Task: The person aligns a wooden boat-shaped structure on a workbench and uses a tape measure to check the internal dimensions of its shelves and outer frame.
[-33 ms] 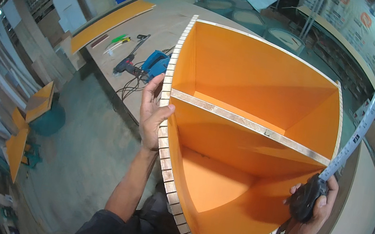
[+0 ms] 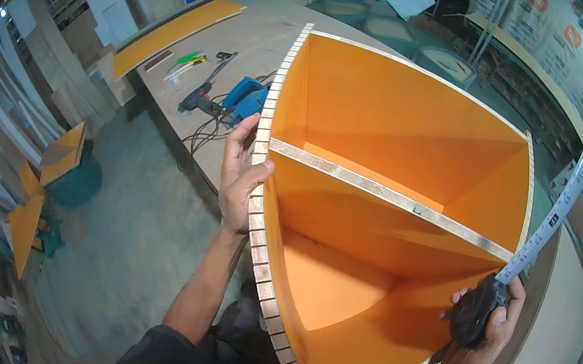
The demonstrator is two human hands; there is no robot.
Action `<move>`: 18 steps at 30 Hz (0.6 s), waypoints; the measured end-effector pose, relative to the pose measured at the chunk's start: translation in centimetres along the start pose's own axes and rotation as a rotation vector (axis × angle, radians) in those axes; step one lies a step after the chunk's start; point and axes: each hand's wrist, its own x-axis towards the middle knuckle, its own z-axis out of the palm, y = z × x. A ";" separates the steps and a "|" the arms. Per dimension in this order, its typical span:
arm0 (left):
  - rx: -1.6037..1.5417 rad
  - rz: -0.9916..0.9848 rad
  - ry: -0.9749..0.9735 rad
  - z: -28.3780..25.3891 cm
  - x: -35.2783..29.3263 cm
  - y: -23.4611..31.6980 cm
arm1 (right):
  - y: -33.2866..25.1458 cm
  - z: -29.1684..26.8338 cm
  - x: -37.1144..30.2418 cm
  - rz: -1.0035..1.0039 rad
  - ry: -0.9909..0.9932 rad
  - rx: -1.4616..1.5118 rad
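An orange-lined wooden box (image 2: pixel 413 87) with curved sides fills the middle of the view, its two open compartments facing me. A pale-edged divider (image 2: pixel 392 196) runs slantwise between them. Regular slots cut the left edge strip (image 2: pixel 261 253). My left hand (image 2: pixel 239 185) grips that strip near the divider's left end, thumb on the front. At the lower right, my right hand (image 2: pixel 494 340) is closed around a black tape measure (image 2: pixel 475 310). Its white blade (image 2: pixel 561 202) is pulled out and arcs up past the box's right side. Part of the right fingers is hidden behind the case.
Behind the box stands a workbench (image 2: pixel 262 32) with a drill (image 2: pixel 201 103), a blue power tool (image 2: pixel 246 99), cables and an orange board (image 2: pixel 177 34). Boards lean along the left wall beside a green bin (image 2: pixel 78 182). A pale panel (image 2: pixel 550 330) lies at the right.
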 end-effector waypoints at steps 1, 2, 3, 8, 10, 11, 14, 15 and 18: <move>-0.073 -0.042 0.008 0.0 -0.2 -0.1 | 0.1 0.1 -0.1 0.006 0.021 -0.011; -0.028 -0.074 -0.036 -0.7 -0.3 -0.5 | 0.3 0.0 0.0 0.006 0.009 -0.003; -0.119 -0.121 -0.036 -0.9 -0.8 -1.1 | 0.3 -0.2 0.0 0.005 -0.003 0.003; -0.128 -0.290 0.007 -4.1 -4.0 -4.7 | 0.9 -0.2 0.1 -0.054 -0.003 0.053; 0.022 -0.276 0.007 -4.4 -5.4 -5.1 | 1.0 -0.1 0.1 -0.086 -0.010 0.088; 0.068 -0.273 0.002 -4.2 -5.9 -5.1 | 1.0 -0.3 0.1 -0.097 -0.017 0.084; 0.185 -0.156 -0.109 -3.9 -6.5 -3.6 | 1.1 -0.4 0.0 -0.116 -0.028 0.077; 0.190 -0.162 -0.078 -3.7 -5.9 -3.2 | 1.1 -0.4 -0.1 -0.127 -0.019 0.069; 0.003 -0.215 0.013 -2.1 -4.0 -1.0 | 1.2 -0.6 -0.7 -0.146 0.004 0.067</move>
